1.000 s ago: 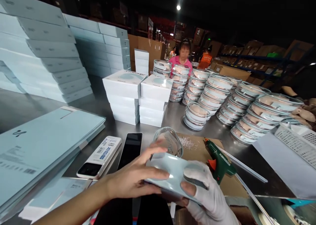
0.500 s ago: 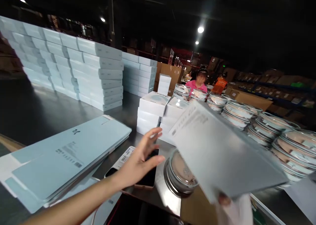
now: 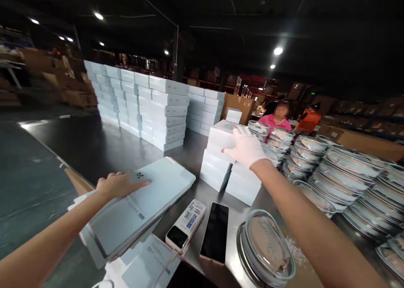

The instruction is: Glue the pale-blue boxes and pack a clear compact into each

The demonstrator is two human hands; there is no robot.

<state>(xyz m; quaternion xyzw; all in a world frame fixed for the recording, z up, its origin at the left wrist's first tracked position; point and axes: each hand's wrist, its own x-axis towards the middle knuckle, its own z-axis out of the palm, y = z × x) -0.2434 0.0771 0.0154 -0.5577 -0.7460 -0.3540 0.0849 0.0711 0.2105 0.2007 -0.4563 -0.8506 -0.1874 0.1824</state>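
Note:
My left hand (image 3: pixel 116 184), bare, lies with fingers stretched over a stack of flat light-blue cartons (image 3: pixel 164 182) at the left. My right hand (image 3: pixel 248 147) wears a white glove with bare fingertips. Its fingers are spread at the upper white box (image 3: pixel 219 140) of two side-by-side stacks; whether they touch it, I cannot tell. Part of the neighbouring stack (image 3: pixel 243 182) is hidden behind this hand and wrist. Nearer to me are a dark-screened phone (image 3: pixel 215 233), a white device with a small screen (image 3: pixel 187 225) and a short stack of round clear-lidded containers (image 3: pixel 267 244).
A wall of light-blue boxes (image 3: pixel 158 111) stands at the back of the metal table (image 3: pixel 78 132). Tall stacks of round containers (image 3: pixel 344 178) fill the right side. A person in pink (image 3: pixel 276 121) and another in orange (image 3: pixel 309 120) are beyond.
The flat carton that my right hand held has left it; that hand has moved up and left to the white boxes. My left hand has gone from above the phone to the flat cartons.

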